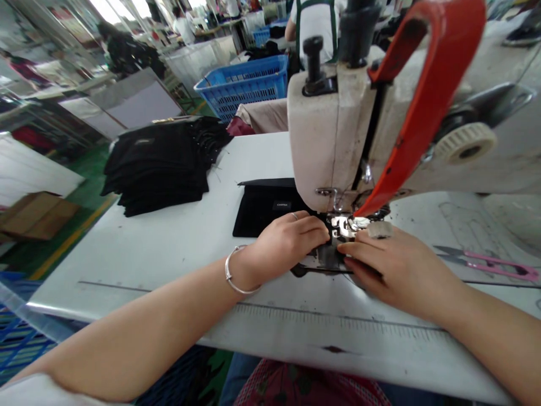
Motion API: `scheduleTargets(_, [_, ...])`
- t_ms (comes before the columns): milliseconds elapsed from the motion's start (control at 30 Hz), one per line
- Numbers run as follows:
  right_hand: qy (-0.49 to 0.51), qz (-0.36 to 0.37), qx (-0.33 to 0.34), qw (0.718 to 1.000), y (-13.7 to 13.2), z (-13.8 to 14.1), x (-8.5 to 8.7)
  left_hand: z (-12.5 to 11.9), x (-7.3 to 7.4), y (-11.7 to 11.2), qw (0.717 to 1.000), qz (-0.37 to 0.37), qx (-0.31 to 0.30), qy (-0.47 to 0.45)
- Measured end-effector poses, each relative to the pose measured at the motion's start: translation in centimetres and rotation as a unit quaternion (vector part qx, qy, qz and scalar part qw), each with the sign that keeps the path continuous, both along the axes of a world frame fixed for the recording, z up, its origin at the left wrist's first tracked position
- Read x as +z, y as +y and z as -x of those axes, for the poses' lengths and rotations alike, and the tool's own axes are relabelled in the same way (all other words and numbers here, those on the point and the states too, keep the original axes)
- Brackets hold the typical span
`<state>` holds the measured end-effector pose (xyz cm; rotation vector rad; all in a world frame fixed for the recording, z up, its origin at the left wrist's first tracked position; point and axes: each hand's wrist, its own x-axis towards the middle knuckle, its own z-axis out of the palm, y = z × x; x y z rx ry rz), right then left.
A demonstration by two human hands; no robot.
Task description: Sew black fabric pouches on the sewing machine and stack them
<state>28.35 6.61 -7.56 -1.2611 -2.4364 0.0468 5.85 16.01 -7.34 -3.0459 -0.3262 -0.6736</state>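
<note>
Just below frame center, left hand (pixel 291 242) rests at the right part of a black cloth piece (pixel 256 213), fingers close together; can't tell if pinching. Cloth lies mid-frame on white table (pixel 139 242). Right hand (pixel 395 262), right of center, fingers bent beside sewing machine (pixel 315 141) foot; grip can't be told. Cloth stack (pixel 156 163) left, pink-handled snips (pixel 499 265) far right, blue basket (pixel 245 84) upper middle.

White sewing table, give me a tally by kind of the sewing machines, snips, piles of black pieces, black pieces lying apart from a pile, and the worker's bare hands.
Sewing machine: 1
Pink-handled snips: 1
Pile of black pieces: 1
Separate black piece: 1
Hands, left hand and right hand: 2
Total: 6
</note>
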Motion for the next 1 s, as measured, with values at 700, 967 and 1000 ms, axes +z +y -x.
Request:
scheduleTargets(700, [0.048, 0.015, 0.004, 0.999, 0.25, -0.34, 0.19, 0.07, -0.02, -0.07, 0.998, 0.054, 0.002, -0.036])
scheduleTargets(967, [0.009, 0.01, 0.009, 1.0, 0.12, -0.11, -0.03, -0.46, -0.51, -0.01, 0.975, 0.152, 0.098, -0.128])
scheduleTargets(1000, [0.008, 0.01, 0.01, 1.0, 0.12, -0.09, -0.05, -0.47, -0.46, -0.04, 0.975, 0.152, 0.096, -0.13])
